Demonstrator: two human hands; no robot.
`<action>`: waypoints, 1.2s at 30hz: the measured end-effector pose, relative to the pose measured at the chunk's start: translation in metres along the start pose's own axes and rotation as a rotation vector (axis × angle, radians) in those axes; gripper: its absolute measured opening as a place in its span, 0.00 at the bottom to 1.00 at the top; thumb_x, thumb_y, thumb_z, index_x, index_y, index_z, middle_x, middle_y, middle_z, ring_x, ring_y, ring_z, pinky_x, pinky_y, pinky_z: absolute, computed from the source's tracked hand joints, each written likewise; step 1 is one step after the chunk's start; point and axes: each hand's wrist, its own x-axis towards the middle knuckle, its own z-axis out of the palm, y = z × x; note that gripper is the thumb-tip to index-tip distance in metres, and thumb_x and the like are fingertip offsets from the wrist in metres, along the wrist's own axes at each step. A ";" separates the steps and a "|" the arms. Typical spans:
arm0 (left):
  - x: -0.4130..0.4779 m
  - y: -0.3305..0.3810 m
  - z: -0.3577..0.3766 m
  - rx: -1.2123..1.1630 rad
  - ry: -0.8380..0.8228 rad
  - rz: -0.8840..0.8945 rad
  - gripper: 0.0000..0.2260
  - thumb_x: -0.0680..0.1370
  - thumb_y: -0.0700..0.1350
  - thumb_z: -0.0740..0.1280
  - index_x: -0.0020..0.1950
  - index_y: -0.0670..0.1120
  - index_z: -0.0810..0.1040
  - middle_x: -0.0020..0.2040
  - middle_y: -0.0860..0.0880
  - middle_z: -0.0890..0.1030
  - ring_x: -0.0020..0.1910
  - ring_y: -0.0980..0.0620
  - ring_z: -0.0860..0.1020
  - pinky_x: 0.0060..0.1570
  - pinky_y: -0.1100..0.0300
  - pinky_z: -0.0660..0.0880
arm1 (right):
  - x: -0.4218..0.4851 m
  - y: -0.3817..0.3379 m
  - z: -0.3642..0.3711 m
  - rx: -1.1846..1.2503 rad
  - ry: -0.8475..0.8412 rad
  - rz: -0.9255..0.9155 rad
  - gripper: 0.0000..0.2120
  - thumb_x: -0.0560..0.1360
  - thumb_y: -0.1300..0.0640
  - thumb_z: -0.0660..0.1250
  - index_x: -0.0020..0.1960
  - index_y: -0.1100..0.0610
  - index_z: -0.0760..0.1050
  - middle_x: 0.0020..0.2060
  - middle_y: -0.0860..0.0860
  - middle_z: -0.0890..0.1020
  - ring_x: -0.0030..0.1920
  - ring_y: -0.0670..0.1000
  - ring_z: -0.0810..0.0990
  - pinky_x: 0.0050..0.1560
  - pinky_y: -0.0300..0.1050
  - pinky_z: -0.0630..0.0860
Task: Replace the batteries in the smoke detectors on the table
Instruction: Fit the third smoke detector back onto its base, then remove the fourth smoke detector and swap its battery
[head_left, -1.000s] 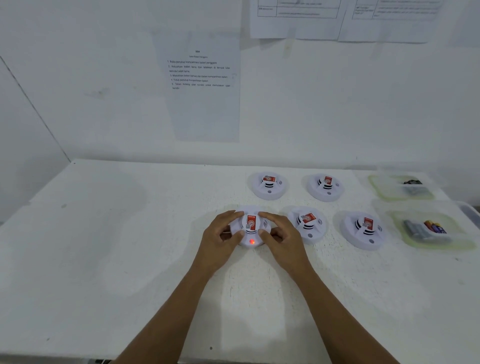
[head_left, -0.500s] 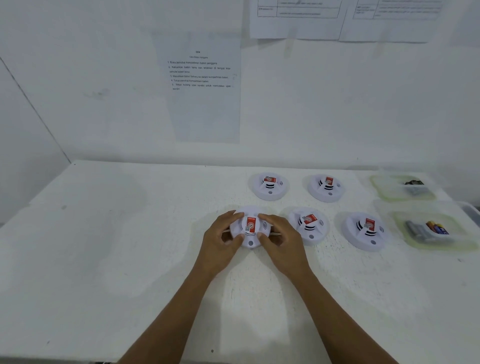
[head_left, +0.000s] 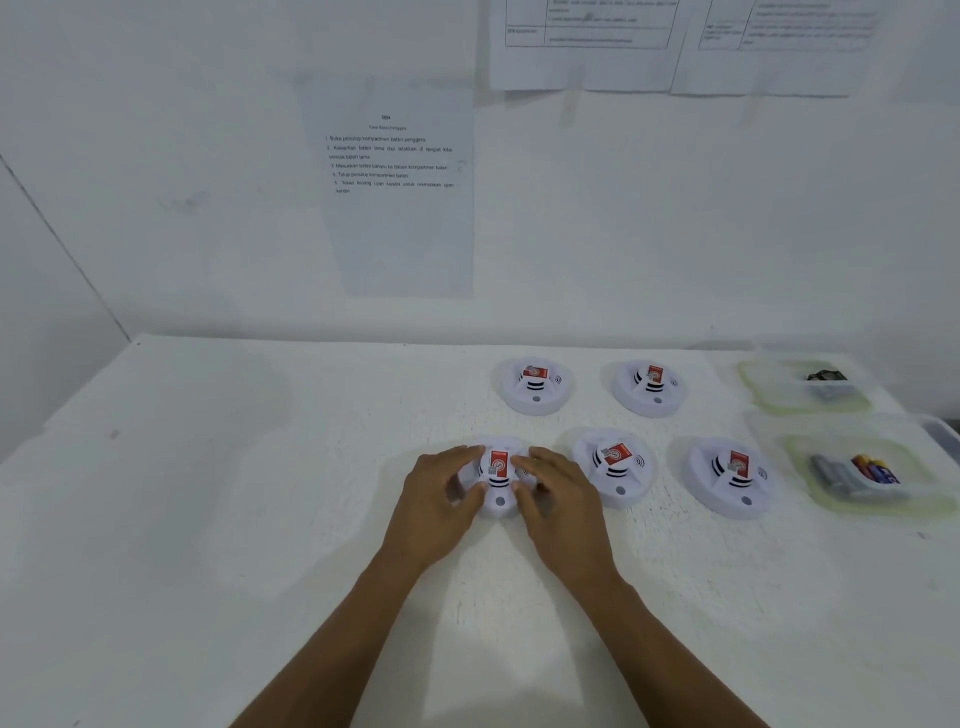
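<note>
A white wall (head_left: 156, 156) rises behind a white desk (head_left: 208, 519). On the wall hangs an instruction sheet (head_left: 395, 218). Up and to its right are more printed sheets (head_left: 587, 57), cut off by the top edge.

Two bare forearms reach from the near edge to the middle of the desk. There the left hand (head_left: 441, 504) and the right hand (head_left: 561, 509) grasp a round white smoke detector (head_left: 497, 480) from either side. Their fingers curl over its rim, blurred.

At the far right lie two shallow clear trays. The far tray (head_left: 753, 389) holds something dark, and the near tray (head_left: 800, 467) holds batteries (head_left: 852, 475).

Four more detectors lie between the hands and the trays. The middle detector (head_left: 613, 467) is just right of the grasped one, with the right detector (head_left: 727, 478) beyond it. The far-left detector (head_left: 535, 387) and far-right detector (head_left: 649, 389) form the row behind. Each carries a red label.
</note>
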 end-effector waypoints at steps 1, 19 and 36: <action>0.001 0.004 -0.001 -0.026 -0.035 -0.040 0.21 0.78 0.54 0.66 0.68 0.49 0.68 0.69 0.48 0.71 0.67 0.50 0.70 0.67 0.65 0.62 | 0.001 -0.004 -0.003 -0.004 -0.013 0.001 0.21 0.78 0.43 0.61 0.62 0.55 0.79 0.61 0.52 0.80 0.62 0.49 0.77 0.67 0.50 0.73; 0.174 0.060 0.044 0.481 -0.235 0.113 0.35 0.72 0.58 0.72 0.75 0.55 0.63 0.78 0.49 0.59 0.77 0.45 0.54 0.74 0.47 0.55 | 0.141 0.038 -0.106 -0.492 -0.622 0.097 0.17 0.83 0.57 0.54 0.64 0.58 0.77 0.61 0.53 0.80 0.57 0.53 0.79 0.56 0.43 0.73; 0.133 0.131 0.056 -0.876 -0.041 -0.147 0.14 0.77 0.59 0.61 0.60 0.59 0.77 0.58 0.51 0.80 0.59 0.46 0.79 0.60 0.42 0.76 | 0.130 0.002 -0.086 0.265 -0.038 0.088 0.18 0.74 0.55 0.72 0.64 0.52 0.76 0.59 0.44 0.79 0.56 0.41 0.78 0.53 0.38 0.79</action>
